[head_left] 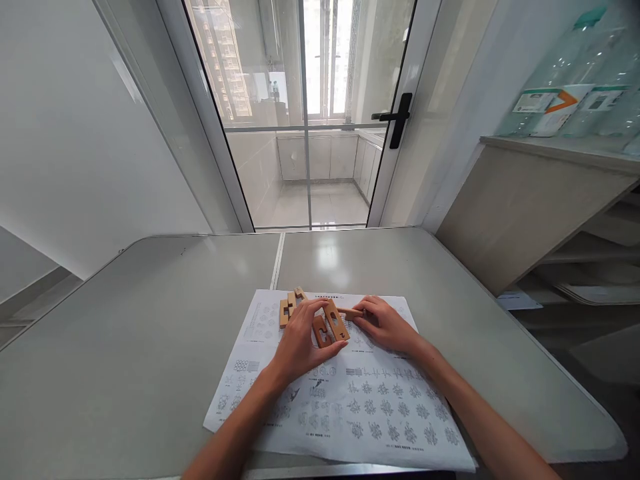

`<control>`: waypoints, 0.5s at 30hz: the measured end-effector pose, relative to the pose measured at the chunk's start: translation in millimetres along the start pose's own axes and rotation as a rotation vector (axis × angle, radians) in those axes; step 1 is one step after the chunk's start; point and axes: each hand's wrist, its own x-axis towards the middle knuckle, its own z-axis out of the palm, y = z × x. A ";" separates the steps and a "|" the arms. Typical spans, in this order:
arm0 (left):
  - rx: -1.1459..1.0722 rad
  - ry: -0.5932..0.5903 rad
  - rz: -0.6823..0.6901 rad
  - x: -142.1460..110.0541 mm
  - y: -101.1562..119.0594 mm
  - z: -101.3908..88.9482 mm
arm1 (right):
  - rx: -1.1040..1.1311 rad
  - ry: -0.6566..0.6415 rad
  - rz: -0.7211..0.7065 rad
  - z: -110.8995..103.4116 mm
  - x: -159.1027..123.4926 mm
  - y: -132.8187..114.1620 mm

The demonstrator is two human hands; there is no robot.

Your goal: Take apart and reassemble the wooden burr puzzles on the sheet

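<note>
1. So the main thing is a numbered wooden piece [338, 320] with a "2" on it, sitting tilted over the middle of the far half of the printed sheet [400, 447]. Looks mid-handling to me.
2. At its 8 o'clock there's a darker slotted wooden piece [321, 332], framed by the same hand. Can't tell whether the two are hooked together or just overlapping from here.
3. A thin wooden stick [349, 311] pokes out at about 2 o'clock. Its tip is right by the numbered piece, but I can't make out if it's in a hole.
4. Progress, my guess: nothing looks finished. A cluster of notched blocks [285, 313] sits between 9 and 10 o'clock, not in either grip, so those seem left over for now.
5. Left hand [296, 337], from 9 o'clock: thumb and fingers in a fairly wide C, holding the numbered piece between them.
6. Right hand [384, 325], at 3 o'clock: narrow pinch on the stick's near end, fingers mostly curled.
7. Everything's on a grey table [125, 353], with a glass door [306, 127] off at 12.
</note>
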 end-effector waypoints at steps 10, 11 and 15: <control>-0.032 0.045 0.039 -0.1 1.7 -1.9 | 0.359 0.066 0.192 1.5 -0.1 -3.1; -0.035 0.058 0.051 -0.3 2.0 -2.2 | 0.435 0.055 0.207 1.0 -0.5 -4.1; -0.059 0.108 0.062 -1.4 2.3 -2.3 | 0.643 -0.008 0.223 -1.6 -1.1 -8.1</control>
